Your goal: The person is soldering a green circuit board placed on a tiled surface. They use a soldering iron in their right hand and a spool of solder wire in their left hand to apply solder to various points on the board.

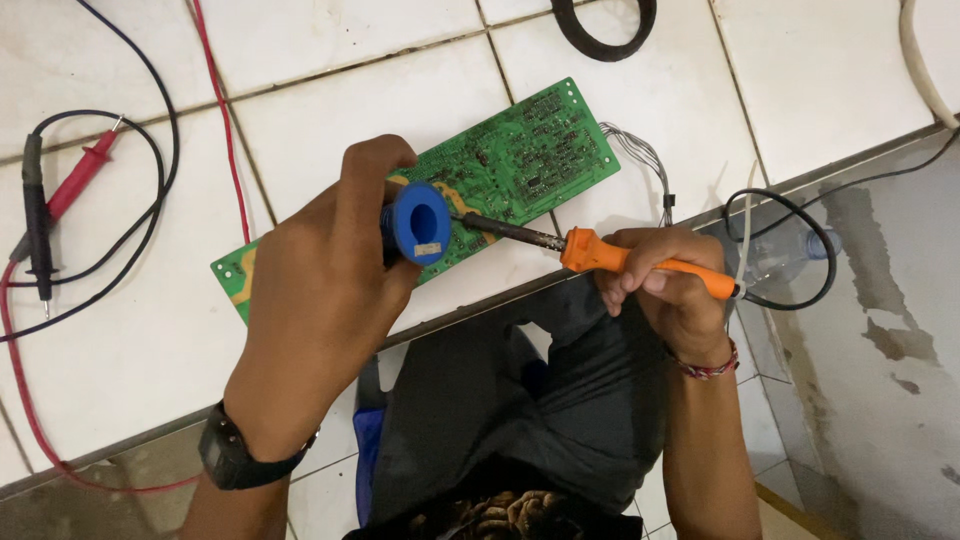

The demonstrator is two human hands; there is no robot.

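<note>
While over the circuit board, right hand fisted around soldering iron, left hand clenched on blue spool.

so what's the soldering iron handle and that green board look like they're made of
Soldering iron handle: looks like orange moulded plastic, smooth and matt, in the right hand. Green circuit board: probably rigid laminate with glossy green coating, fine solder points showing.

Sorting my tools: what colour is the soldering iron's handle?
Orange, on the soldering iron held by the right hand; head view.
</note>
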